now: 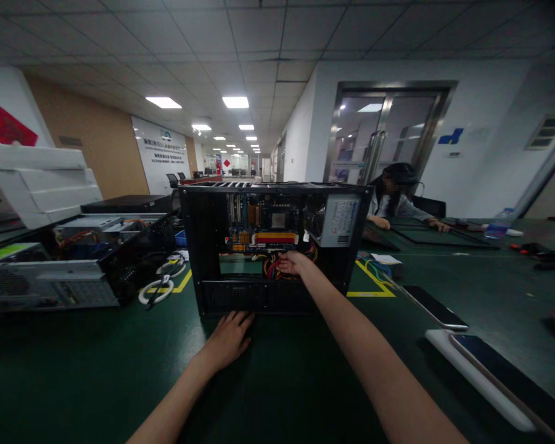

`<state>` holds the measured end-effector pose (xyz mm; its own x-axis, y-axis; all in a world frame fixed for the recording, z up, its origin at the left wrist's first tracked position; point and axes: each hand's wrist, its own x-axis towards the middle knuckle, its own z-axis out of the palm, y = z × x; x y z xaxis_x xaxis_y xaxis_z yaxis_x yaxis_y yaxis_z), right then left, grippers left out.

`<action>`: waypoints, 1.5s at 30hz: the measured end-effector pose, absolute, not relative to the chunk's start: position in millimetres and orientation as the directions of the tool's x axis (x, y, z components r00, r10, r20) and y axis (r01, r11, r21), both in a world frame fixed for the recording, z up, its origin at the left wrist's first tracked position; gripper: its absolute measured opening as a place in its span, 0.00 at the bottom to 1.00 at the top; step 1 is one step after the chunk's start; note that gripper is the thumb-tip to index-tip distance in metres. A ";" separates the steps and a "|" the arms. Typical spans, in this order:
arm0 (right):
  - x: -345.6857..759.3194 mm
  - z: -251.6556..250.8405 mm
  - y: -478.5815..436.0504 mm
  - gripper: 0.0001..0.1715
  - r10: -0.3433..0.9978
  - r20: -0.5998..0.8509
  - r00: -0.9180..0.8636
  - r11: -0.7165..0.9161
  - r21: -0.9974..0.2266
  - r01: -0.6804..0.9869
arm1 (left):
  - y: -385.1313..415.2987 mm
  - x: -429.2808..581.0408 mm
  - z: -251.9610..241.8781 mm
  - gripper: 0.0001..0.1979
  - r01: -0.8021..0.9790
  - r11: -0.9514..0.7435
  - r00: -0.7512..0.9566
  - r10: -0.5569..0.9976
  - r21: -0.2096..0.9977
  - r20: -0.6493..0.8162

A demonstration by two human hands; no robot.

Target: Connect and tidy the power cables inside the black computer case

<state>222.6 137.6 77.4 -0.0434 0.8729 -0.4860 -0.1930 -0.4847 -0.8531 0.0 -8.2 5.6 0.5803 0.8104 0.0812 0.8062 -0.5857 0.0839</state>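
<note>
A black computer case [234, 297] stands in front of me with its side open. Inside it I see a motherboard [243, 213] with red and yellow memory slots [274, 238], and a silver power supply [339, 223] at upper right. My right hand [292, 263] reaches into the lower opening, its fingers closed at a bundle of coloured power cables [271, 267]; the fingertips are partly lost among the wires. Flat on the table, my left hand [231, 336] has its fingers spread, the tips at the bottom edge of the case. It holds nothing.
Another opened computer case [69, 277] lies at left, with coiled white cables [156, 291] beside it. Phones [435, 306] and a white slab-like object [476, 376] lie at right. Across the green table [134, 370] a person [395, 197] sits near a bottle [499, 223]. Another person's hand shows at the right edge.
</note>
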 end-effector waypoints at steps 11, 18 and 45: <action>219.1 66.4 136.7 0.11 0.948 0.094 0.303 -0.040 -0.912 0.408 | -8.0 -1.3 5.2 0.26 0.803 -0.585 0.579 0.811 0.113 0.085; 211.1 63.2 137.9 0.13 0.954 0.297 0.031 0.165 -0.610 0.775 | -8.2 -0.9 5.3 0.26 0.806 -0.585 0.579 0.811 0.095 0.085; 202.0 50.5 148.8 0.14 0.814 -0.394 -0.426 0.291 -0.359 0.887 | -8.1 -1.1 6.2 0.26 0.806 -0.582 0.577 0.813 0.110 0.076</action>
